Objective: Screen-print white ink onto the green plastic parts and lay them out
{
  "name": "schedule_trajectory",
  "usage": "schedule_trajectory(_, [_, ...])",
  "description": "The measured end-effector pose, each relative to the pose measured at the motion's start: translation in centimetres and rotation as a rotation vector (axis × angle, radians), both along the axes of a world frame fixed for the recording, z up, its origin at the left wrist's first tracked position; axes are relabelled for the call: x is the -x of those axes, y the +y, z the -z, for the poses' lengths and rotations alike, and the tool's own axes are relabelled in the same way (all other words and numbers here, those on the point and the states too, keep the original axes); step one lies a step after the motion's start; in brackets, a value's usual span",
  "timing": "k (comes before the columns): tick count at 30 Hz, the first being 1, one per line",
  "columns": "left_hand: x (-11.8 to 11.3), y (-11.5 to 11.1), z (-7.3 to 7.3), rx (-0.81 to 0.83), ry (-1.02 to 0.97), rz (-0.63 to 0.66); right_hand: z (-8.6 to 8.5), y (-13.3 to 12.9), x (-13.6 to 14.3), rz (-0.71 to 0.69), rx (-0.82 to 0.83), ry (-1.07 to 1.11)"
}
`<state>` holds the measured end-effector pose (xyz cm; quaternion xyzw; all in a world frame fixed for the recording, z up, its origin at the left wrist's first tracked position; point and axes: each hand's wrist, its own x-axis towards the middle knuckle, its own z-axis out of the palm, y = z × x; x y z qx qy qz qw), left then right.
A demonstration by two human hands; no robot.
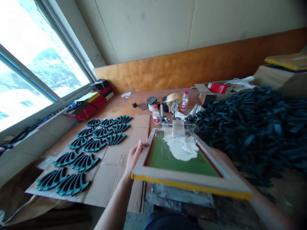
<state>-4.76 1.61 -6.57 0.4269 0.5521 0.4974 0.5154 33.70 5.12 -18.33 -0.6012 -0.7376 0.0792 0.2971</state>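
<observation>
A screen printing frame (182, 183) is tilted up in front of me, with green mesh (165, 159) and a yellow strip along its near edge. White ink (183, 150) is pooled on the far half of the mesh, under a pale block-shaped part (178, 129). My left hand (134, 156) grips the frame's left side, thumb raised by the edge and fingers partly hidden. At the right side my right hand (222, 157) is closed on the frame, blurred and mostly hidden by it. Beneath the frame is a worn, stained printing base (182, 196).
Dark green fan-shaped pieces (88, 143) lie in rows on cardboard (115, 155) at the left. Right, a large heap of dark pieces (249, 127) borders the frame. Behind stand metal clamps (190, 118), bottles (156, 115), ink tubs (152, 103) and a tape roll (174, 100).
</observation>
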Motion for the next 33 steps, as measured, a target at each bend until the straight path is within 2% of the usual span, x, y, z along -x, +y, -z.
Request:
schedule_trajectory(1, [0.4,-1.1,2.0,0.081,0.014,0.043,-0.6,0.6,-0.4,0.001,0.014,0.022])
schedule_trajectory(3, [1.0,-2.7,6.4,0.164,0.055,0.094,-2.1,1.8,0.6,-0.053,0.008,0.052])
schedule_trajectory(6, [1.0,-3.5,12.0,0.166,0.147,0.072,-4.6,3.0,5.3,-0.149,-0.088,-0.028])
schedule_trajectory(8, [0.8,-3.3,14.3,0.151,0.228,0.062,-5.8,3.4,8.7,-0.215,-0.067,-0.156])
schedule_trajectory(10, [0.9,-3.0,15.6,0.137,0.293,0.084,-6.4,3.4,11.0,-0.278,0.055,-0.278])
schedule_trajectory(13, [1.2,-2.8,16.2,0.128,0.322,0.124,-6.1,2.7,11.8,-0.330,0.177,-0.380])
schedule_trajectory(19, [1.2,-2.9,16.0,0.115,0.338,0.161,-4.3,-0.2,10.6,-0.137,0.008,-0.482])
schedule_trajectory(21, [1.1,-2.9,15.9,0.120,0.355,0.164,-3.6,-1.6,11.1,-0.142,-0.037,-0.519])
schedule_trajectory(23, [1.0,-2.9,15.8,0.131,0.369,0.162,-2.9,-3.1,11.7,-0.241,-0.093,-0.514])
schedule_trajectory(25, [1.1,-2.8,15.8,0.144,0.370,0.157,-2.6,-4.7,11.8,-0.417,-0.162,-0.484])
schedule_trajectory(27, [1.1,-2.8,15.9,0.150,0.366,0.154,-2.9,-5.7,11.2,-0.587,-0.209,-0.454])
schedule_trajectory(29, [1.1,-2.9,16.0,0.155,0.373,0.151,-3.8,-5.9,10.2,-0.713,-0.185,-0.440])
schedule_trajectory(31, [1.0,-2.9,15.9,0.155,0.383,0.144,-4.7,-5.2,9.5,-0.770,-0.089,-0.438])
schedule_trajectory(33, [1.0,-2.9,15.7,0.150,0.394,0.125,-5.2,-4.4,9.4,-0.717,-0.014,-0.432])
